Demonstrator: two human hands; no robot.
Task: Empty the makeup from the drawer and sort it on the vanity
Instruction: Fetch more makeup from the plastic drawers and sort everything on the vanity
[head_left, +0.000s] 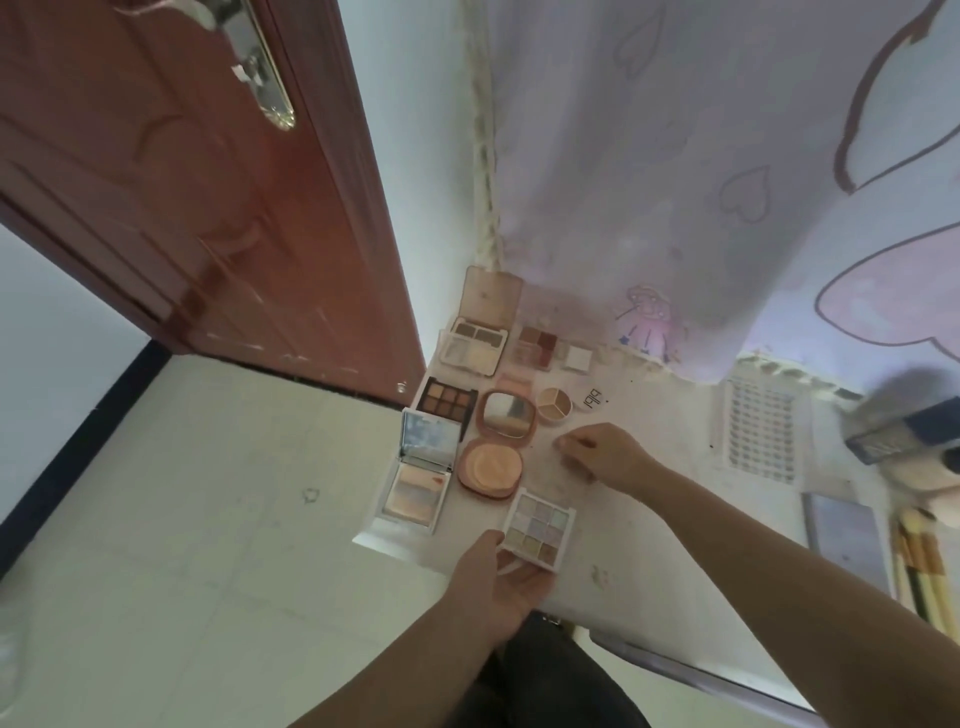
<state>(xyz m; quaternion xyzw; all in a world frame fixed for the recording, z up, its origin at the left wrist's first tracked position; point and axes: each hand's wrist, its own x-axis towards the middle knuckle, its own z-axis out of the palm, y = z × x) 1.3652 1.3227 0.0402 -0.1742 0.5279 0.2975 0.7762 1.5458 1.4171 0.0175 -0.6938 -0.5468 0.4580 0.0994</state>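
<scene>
Several open makeup palettes lie on the white vanity (649, 499). My left hand (506, 577) holds the near edge of a pastel nine-pan eyeshadow palette (540, 525) at the vanity's front. My right hand (597, 452) rests on the top to the right of a round pink compact (493, 462), fingers loosely curled, and I cannot tell whether it holds anything. Farther back lie a brown nine-pan palette (448, 405), a mirrored highlighter palette (421, 478), a beige contour palette (478, 338), a reddish palette (537, 345) and a small round concealer pot (554, 404). No drawer is in view.
A sheet of small stickers (761, 431) lies on the right of the vanity, with a dark box (904, 431), a grey flat case (844, 535) and several brushes (922, 566) at the far right. A curtain (701, 182) hangs behind. A brown door (182, 182) stands to the left.
</scene>
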